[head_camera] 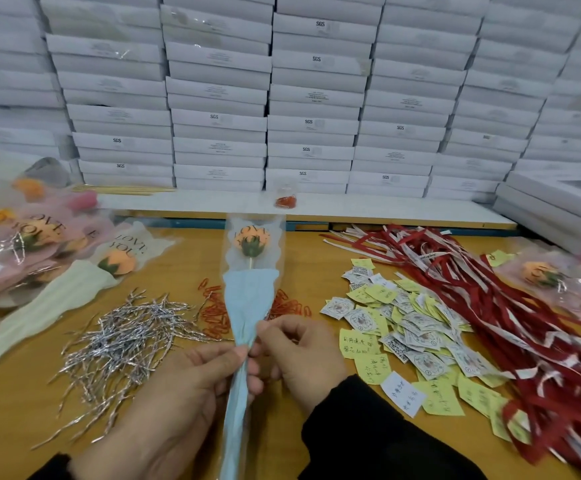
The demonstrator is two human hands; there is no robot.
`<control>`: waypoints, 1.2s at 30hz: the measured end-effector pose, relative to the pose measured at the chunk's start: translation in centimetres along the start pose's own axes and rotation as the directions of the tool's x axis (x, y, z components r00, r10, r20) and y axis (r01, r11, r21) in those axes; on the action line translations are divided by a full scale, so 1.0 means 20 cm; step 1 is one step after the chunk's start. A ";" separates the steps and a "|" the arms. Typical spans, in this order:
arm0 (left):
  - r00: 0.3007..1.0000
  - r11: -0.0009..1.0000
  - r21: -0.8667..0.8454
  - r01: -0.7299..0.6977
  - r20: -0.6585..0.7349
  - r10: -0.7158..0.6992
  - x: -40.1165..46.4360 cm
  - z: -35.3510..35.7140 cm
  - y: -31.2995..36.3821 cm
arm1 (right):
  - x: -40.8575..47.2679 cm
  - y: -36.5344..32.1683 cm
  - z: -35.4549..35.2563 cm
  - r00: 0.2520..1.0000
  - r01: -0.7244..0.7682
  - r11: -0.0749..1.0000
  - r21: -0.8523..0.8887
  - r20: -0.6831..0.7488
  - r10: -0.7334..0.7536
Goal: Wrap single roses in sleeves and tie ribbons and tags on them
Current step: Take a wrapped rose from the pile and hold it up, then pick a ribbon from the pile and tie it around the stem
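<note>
Landmark was the blue sleeve (pixel 247 306), lying lengthwise mid-table, mouth pointing away from the person. Far left of it, a pile of finished wrapped roses (pixel 22 244) in pink sleeves, probably parked there as done stock; closer in, a cream sleeve (pixel 50 306) holding an orange rose. Just left of the blue sleeve, a loose heap of silver twist ties (pixel 123 341), within reach of the left hand, likely for cinching the neck. Orange paper clips (pixel 216 313) lay on both sides of the sleeve, touching it. Inside the blue sleeve's clear top sat the orange rose (pixel 251 239), head away, stem running down into the blue part. The left hand (pixel 192 379) was clenched around the sleeve's narrow neck, gathering it so it stayed tight on the stem. The right hand (pixel 299 355) pinched the same neck from the other side, fingers curled; whether it held a tie, could not tell. Right of the sleeve, scattered yellow notes and printed tags (pixel 413 334), then red ribbons (pixel 490 306) in a long heap, staged for the tying step. Beyond the sleeve, a small bag of red bits (pixel 285 197) in front of stacked white boxes (pixel 316 98).
</note>
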State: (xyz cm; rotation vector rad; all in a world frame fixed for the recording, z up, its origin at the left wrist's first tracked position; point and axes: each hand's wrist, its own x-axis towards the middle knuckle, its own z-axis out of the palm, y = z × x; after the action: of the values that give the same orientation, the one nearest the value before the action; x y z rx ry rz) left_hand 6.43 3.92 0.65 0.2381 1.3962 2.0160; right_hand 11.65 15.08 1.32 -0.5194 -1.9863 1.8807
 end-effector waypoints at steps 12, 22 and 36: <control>0.999 0.998 0.025 -0.050 -0.010 0.051 0.00 0.00 -0.01 | 0.12 -0.13 -0.65 0.905 0.046 0.667 -0.744 -0.252 -0.343; 0.997 0.997 0.002 -0.072 -0.019 0.072 0.02 0.00 -0.01 | 0.18 -0.11 -1.20 0.774 -0.486 0.330 -0.810 -0.574 -0.268; 0.997 0.997 -0.009 -0.080 -0.003 0.080 0.01 0.00 -0.01 | 0.20 0.04 -1.31 0.758 -0.633 0.215 -0.743 -0.651 -0.019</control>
State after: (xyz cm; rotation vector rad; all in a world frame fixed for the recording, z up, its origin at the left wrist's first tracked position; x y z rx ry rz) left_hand 6.32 4.05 0.38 0.2921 1.3989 2.0883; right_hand 21.15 39.94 1.94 -1.7107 -2.4479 0.1710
